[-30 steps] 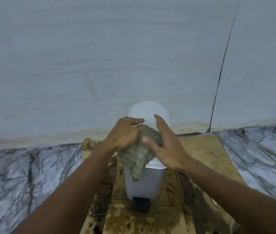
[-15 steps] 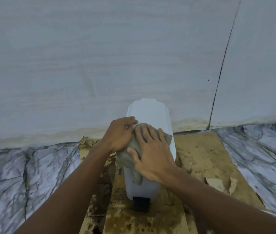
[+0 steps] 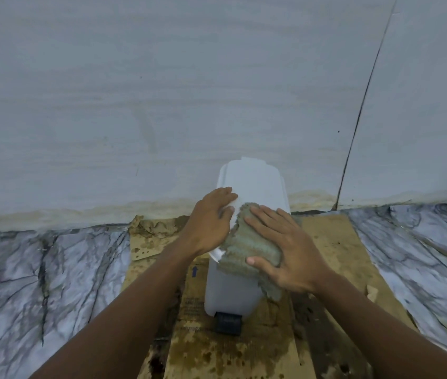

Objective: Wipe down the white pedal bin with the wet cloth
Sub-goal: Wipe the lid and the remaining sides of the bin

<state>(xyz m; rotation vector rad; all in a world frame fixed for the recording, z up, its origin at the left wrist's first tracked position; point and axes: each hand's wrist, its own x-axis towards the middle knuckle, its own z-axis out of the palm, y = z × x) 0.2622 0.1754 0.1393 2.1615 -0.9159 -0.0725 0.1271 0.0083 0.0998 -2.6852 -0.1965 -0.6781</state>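
Note:
The white pedal bin [image 3: 253,184] stands upright against the wall, its black pedal [image 3: 228,322] facing me. A grey-green wet cloth [image 3: 247,247] lies over the front part of the lid and hangs down the bin's right front side. My right hand [image 3: 285,250] lies flat on the cloth with fingers spread, pressing it onto the lid. My left hand [image 3: 211,220] rests on the lid's left edge, fingers curved over the rim, beside the cloth.
The bin sits on stained, damp cardboard [image 3: 340,242] laid on a grey-veined marble floor [image 3: 39,283]. A pale wall [image 3: 162,91] with a dark vertical seam [image 3: 359,113] rises right behind the bin. Torn cardboard scraps [image 3: 151,231] lie at the left.
The cloth was held up between both hands, then laid on the lid. My right hand has flattened on it and slid toward the front right; my left hand let go and rests on the lid.

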